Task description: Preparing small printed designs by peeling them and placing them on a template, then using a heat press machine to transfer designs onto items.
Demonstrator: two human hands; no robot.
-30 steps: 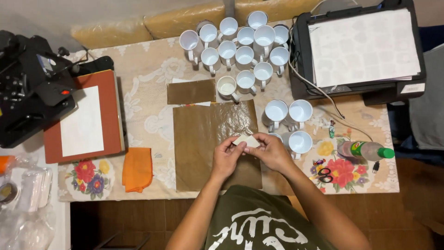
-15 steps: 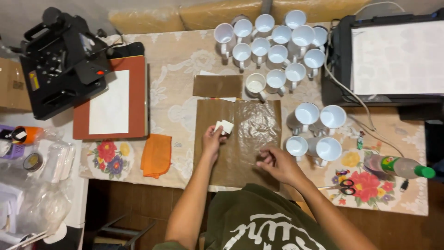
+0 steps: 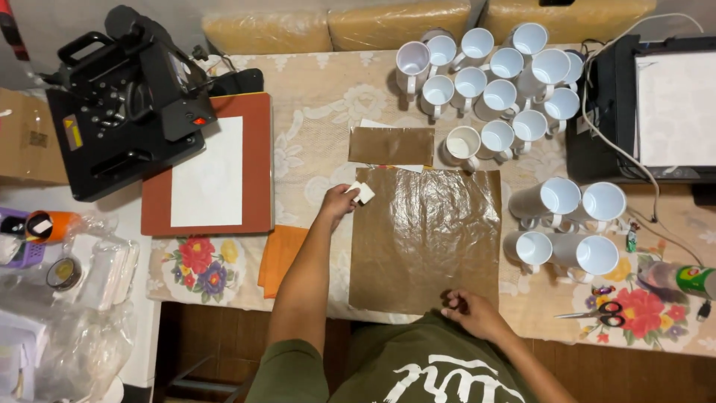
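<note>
My left hand (image 3: pixel 339 203) reaches out over the table and pinches a small white piece of paper (image 3: pixel 363 192) at the top left corner of a large brown sheet (image 3: pixel 425 239). Near the table's front edge, my right hand (image 3: pixel 471 313) rests with curled fingers at the sheet's lower right part. A smaller brown strip (image 3: pixel 391 145) lies just beyond the big sheet, over a bit of white paper.
A black heat press (image 3: pixel 123 97) with a red-brown pad (image 3: pixel 257 164) and white sheet stands at left. Several white mugs (image 3: pixel 492 89) cluster at the back, more (image 3: pixel 574 224) at right. Printer (image 3: pixel 656 112), scissors (image 3: pixel 597 312), an orange cloth (image 3: pixel 280 254) and a green-capped bottle (image 3: pixel 682 277) lie around.
My hands have parted: the left carried the small white piece up and left to the sheet's corner, the right dropped back to the front edge. The camera view shifted left.
</note>
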